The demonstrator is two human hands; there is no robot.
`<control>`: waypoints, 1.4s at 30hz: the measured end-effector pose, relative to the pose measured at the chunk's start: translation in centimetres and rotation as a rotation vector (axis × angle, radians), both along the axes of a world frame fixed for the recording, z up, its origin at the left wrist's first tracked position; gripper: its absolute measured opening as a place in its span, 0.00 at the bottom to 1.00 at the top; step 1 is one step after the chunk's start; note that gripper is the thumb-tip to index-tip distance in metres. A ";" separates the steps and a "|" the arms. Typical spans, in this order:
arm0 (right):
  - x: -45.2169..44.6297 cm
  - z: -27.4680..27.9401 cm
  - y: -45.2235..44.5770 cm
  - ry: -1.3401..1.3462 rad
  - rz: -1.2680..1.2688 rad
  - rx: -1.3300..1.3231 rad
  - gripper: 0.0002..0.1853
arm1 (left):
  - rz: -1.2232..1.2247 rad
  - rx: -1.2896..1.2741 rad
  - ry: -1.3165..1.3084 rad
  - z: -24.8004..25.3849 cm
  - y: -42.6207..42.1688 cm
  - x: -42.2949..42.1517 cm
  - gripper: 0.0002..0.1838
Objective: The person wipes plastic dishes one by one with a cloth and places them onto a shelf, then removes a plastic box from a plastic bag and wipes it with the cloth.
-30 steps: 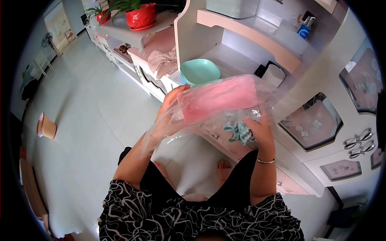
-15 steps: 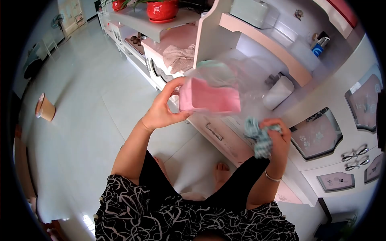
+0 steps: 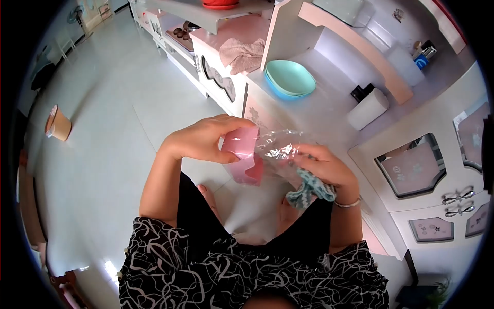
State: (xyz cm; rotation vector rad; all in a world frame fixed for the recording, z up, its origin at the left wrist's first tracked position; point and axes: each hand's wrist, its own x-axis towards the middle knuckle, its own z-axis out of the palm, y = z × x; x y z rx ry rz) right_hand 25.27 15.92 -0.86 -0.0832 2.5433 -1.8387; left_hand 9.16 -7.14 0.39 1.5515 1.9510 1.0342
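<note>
My left hand (image 3: 206, 139) grips a small pink box (image 3: 240, 149) by its upper end, thumb on the near side and fingers over the top. The box is tilted, with a curved cutout along its edge. Crinkled clear plastic (image 3: 282, 149) stretches from the box towards my right hand (image 3: 324, 165), whose thumb and fingers meet at the plastic's edge. A bunched teal-and-white checked cloth (image 3: 311, 189) hangs from the lower side of that same hand, held in the palm. Whether the plastic is joined to the box I cannot tell.
Nested teal and blue bowls (image 3: 290, 80) stand on the cabinet counter, with a white cylinder (image 3: 368, 109) lying farther right. A pinkish-brown towel (image 3: 243, 55) lies on the lower cabinet. On the floor at left is a tan bin (image 3: 59, 123). White cabinet doors (image 3: 411, 167) are at right.
The pink box has come lower and turned, its opening facing away from view. My right hand has moved left to the clear plastic, still carrying the cloth. The bowls now show clearly.
</note>
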 end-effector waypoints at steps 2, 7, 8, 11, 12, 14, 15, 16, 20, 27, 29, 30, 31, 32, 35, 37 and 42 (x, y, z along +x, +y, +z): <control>-1.1 -1.5 -0.5 -0.281 0.226 -0.229 0.14 | -0.021 -0.053 0.031 -0.6 0.2 0.1 0.33; -2.2 -3.5 -2.5 -0.529 0.287 -0.145 0.17 | -0.174 -0.105 0.113 -2.3 1.2 0.8 0.32; -2.1 -3.8 -2.8 -0.533 0.286 -0.148 0.17 | -0.188 -0.146 0.109 -2.4 1.3 1.0 0.33; -1.8 -5.6 -3.6 -0.124 0.349 -0.175 0.16 | -0.193 -0.146 0.092 -3.0 1.7 1.2 0.33; -2.0 -6.4 -3.7 -0.105 0.381 -0.026 0.16 | -0.193 -0.146 0.090 -3.0 1.7 1.3 0.33; -1.5 -6.6 -3.5 -0.120 0.338 -0.329 0.16 | -0.220 -0.068 0.088 -3.1 1.8 1.5 0.34; -1.3 -6.3 -3.5 -0.124 0.324 -0.430 0.15 | -0.218 -0.067 0.086 -2.8 1.9 1.8 0.34; -1.3 -5.0 -3.6 -0.367 0.241 -0.503 0.18 | -0.218 -0.042 0.079 -2.4 2.0 2.2 0.34; -1.2 -4.6 -3.7 -0.346 0.155 -0.435 0.13 | -0.171 0.194 0.176 -3.7 1.8 1.9 0.36; 0.0 -2.5 -3.9 -0.442 0.054 -0.479 0.10 | 0.067 0.026 -0.461 -2.3 -0.2 -0.3 0.13; 0.1 -2.8 -3.9 -0.495 0.047 -0.442 0.10 | 0.028 -0.123 -0.255 -2.3 0.1 0.4 0.09; 0.2 -2.8 -4.0 -0.496 0.046 -0.442 0.10 | 0.027 -0.124 -0.255 -2.2 0.1 0.5 0.09; 0.3 -2.8 -4.2 -0.484 0.020 -0.439 0.09 | 0.053 -0.113 -0.287 -2.0 -0.1 0.6 0.10; 0.4 -2.9 -4.4 -0.472 -0.006 -0.437 0.09 | 0.079 -0.102 -0.319 -1.8 -0.2 0.6 0.12; 0.6 -3.1 -3.8 -0.347 0.014 -0.297 0.09 | 0.126 -0.044 -0.479 -1.9 -1.7 -1.0 0.10; 1.1 -1.6 -3.6 -0.393 -0.030 -0.395 0.09 | 0.127 0.004 -0.523 -2.0 -2.8 -2.2 0.10; 3.2 -1.0 -0.7 -0.354 0.004 -0.519 0.10 | 0.381 0.075 -0.542 -2.1 -6.2 -4.6 0.12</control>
